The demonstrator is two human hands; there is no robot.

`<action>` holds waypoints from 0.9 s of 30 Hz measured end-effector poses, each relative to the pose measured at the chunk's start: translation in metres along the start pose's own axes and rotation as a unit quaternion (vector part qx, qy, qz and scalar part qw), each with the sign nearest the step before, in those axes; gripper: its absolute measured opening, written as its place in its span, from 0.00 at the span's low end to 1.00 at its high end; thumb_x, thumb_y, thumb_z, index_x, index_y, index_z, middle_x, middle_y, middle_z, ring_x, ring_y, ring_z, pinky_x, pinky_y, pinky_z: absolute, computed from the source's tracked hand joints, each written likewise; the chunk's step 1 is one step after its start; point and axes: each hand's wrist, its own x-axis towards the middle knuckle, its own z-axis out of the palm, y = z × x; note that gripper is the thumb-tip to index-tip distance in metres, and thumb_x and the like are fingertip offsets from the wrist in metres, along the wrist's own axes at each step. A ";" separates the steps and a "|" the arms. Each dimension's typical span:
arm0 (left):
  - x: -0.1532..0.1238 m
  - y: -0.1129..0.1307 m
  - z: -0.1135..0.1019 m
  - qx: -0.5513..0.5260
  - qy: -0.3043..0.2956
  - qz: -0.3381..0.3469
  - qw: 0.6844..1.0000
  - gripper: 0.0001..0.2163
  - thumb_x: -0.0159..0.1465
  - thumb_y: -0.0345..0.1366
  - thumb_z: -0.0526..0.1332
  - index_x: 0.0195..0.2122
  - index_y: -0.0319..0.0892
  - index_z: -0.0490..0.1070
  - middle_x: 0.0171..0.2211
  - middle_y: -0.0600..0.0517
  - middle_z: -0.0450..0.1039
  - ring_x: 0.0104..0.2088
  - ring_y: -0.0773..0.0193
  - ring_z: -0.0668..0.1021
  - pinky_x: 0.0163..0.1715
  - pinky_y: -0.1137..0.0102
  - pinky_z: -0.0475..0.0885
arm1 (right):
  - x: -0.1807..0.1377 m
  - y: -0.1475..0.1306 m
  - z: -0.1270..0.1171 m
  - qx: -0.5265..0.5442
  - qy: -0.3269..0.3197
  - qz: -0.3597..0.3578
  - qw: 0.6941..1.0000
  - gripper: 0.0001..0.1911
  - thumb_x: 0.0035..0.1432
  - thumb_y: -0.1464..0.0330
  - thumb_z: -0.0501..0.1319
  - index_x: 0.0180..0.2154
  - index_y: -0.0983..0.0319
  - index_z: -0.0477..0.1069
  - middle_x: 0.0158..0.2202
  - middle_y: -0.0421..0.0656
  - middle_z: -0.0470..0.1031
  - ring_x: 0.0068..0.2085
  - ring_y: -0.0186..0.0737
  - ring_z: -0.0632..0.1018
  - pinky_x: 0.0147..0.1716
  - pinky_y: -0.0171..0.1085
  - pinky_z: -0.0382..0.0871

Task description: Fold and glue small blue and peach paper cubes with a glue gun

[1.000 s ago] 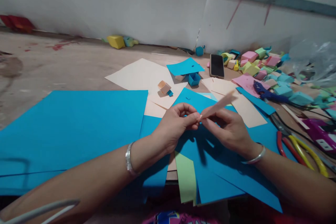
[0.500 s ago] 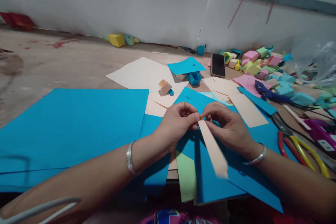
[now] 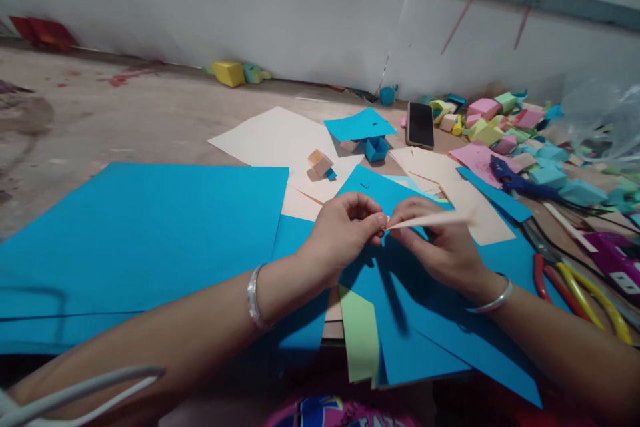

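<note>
My left hand and my right hand meet above the blue paper sheets at the table's near edge. Both pinch one end of a narrow peach paper strip, which points to the right and looks blurred by motion. A silver bangle sits on each wrist. A pale green strip lies under the blue sheets below my hands.
Peach sheets, a small folded peach box and a blue box lie beyond my hands. A phone, a heap of coloured paper boxes, a blue glue gun, pliers and a clear plastic bag fill the right side.
The peach strip swung from pointing up-right, down toward me, then back up to point right. Both hands stayed pinched on its end.
</note>
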 end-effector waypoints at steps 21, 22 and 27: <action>0.003 -0.003 0.002 -0.054 -0.020 -0.027 0.998 0.04 0.59 0.30 0.65 0.30 0.38 0.70 0.24 0.54 0.72 0.24 0.71 0.74 0.29 0.74 0.70 | 0.001 0.000 0.010 0.106 0.044 0.172 0.978 0.07 0.60 0.65 0.62 0.34 0.62 0.69 0.31 0.41 0.73 0.32 0.35 0.74 0.32 0.36 0.68; 0.002 -0.003 0.002 -0.054 -0.022 -0.025 0.998 0.04 0.59 0.30 0.65 0.30 0.38 0.70 0.24 0.54 0.72 0.24 0.71 0.74 0.29 0.73 0.70 | 0.001 0.000 0.011 0.115 0.045 0.173 0.977 0.07 0.60 0.65 0.63 0.35 0.62 0.69 0.31 0.41 0.73 0.32 0.36 0.74 0.32 0.36 0.68; 0.000 -0.001 0.001 -0.059 -0.033 -0.007 0.998 0.07 0.56 0.33 0.68 0.31 0.39 0.70 0.27 0.53 0.72 0.26 0.70 0.74 0.30 0.72 0.69 | 0.001 0.001 0.011 0.166 0.061 0.173 0.969 0.09 0.58 0.64 0.65 0.36 0.61 0.68 0.33 0.40 0.72 0.33 0.36 0.75 0.32 0.36 0.70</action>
